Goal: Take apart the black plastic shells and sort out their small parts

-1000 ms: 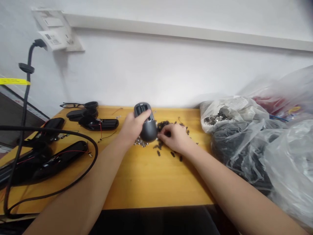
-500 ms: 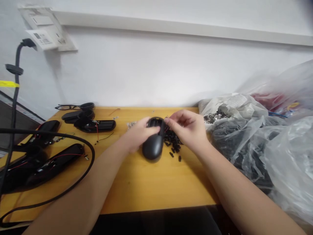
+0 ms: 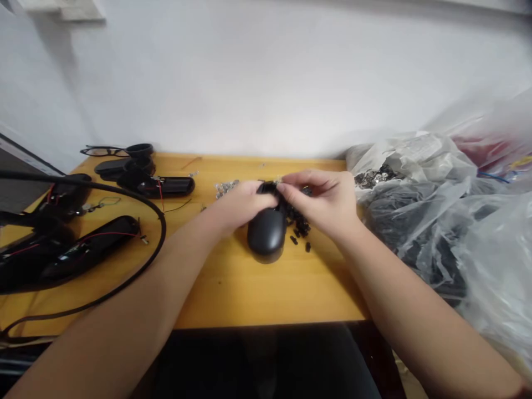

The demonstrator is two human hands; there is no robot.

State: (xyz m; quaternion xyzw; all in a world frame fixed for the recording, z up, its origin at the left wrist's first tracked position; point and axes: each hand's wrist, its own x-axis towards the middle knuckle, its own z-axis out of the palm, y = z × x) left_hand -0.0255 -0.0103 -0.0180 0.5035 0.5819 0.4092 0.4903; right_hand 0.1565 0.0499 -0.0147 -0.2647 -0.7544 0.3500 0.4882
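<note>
A black rounded plastic housing [image 3: 266,230] is held just over the wooden table, its wide smooth end toward me and an open cavity at the far end. My left hand [image 3: 243,205] is closed around its left side, thumb lying across the cavity. At the housing's far right edge, my right hand [image 3: 318,194] pinches with thumb and forefinger; a tiny pale piece shows at the fingertips, too small to name. Small black plastic parts [image 3: 300,226] lie in a heap under and beside the right hand. Beyond the left hand sit small clear parts [image 3: 226,188].
Several black housings with red wires [image 3: 166,187] lie at the left. A black cable [image 3: 160,244] loops over the left side. At the right stand clear plastic bags [image 3: 436,221], one with shiny metal parts [image 3: 376,176]. A white wall [image 3: 233,77] closes off the back.
The camera view has tilted downward, so the table sits higher in the picture. The right fingertips have shifted to the housing's far end, where a tiny pale piece now shows. The left hand keeps its hold.
</note>
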